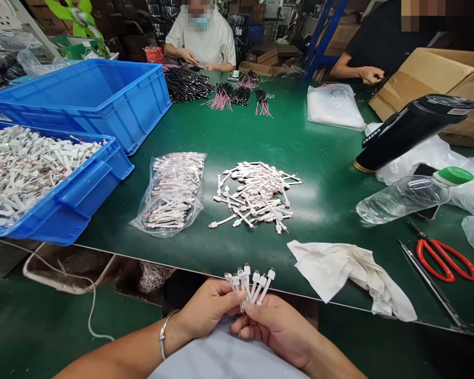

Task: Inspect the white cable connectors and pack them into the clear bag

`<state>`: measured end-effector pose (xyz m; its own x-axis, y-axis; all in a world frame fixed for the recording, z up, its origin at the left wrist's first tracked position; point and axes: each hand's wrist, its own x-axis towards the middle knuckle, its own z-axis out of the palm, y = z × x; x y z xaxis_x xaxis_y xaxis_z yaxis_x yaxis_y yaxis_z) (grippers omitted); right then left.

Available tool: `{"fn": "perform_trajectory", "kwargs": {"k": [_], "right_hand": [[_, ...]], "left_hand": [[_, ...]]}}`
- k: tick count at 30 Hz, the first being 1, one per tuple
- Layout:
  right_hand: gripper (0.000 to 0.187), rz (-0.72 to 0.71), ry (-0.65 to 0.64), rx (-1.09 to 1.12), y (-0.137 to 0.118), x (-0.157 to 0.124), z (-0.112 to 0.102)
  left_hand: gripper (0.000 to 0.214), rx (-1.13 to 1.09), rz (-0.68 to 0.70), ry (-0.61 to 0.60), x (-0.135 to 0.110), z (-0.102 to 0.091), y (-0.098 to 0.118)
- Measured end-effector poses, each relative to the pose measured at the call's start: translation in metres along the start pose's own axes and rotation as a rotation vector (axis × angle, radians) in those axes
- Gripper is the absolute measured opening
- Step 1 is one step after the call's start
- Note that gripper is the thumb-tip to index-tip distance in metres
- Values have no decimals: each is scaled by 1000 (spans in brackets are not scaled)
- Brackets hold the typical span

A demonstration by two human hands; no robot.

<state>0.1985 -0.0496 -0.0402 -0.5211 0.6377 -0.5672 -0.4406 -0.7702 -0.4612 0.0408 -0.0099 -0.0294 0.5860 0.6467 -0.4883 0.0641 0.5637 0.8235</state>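
Observation:
Both my hands meet in front of my lap, just off the table's near edge, holding a small fan of short white USB cables (248,281) with their plugs pointing up. My left hand (211,310), with a silver bangle at the wrist, pinches the cables on the left side. My right hand (274,321) grips their lower ends between thumb and fingers. Straight ahead lies a loose pile of similar white cables (260,187). Left of the pile, a clear plastic bag (174,195) is filled with neatly laid cables.
Two blue bins (98,195) (142,105) stand left; the nearer holds many white cables. On the right are a white cloth (335,268), tweezers (430,281), red-handled scissors (446,255), a water bottle (403,197) and a black tumbler (411,131). Black cable bundles (189,84) and two people are across the green table.

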Motion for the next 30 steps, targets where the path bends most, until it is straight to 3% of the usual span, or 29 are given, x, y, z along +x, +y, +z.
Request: {"fn": "perform_trajectory", "kwargs": {"k": [8,19,30], "right_hand": [[38,6,16,-13,-2,0,1],[40,-8,-11,-38,-2,-3,7],[37,-3,4,-36,-2,-5,6]], "left_hand": [[46,-30,-16,-1,1,-3,-2],[42,-146,27,-98,-3,-2,-6],[47,-137,62,-41,-4,-4,-9]]}}
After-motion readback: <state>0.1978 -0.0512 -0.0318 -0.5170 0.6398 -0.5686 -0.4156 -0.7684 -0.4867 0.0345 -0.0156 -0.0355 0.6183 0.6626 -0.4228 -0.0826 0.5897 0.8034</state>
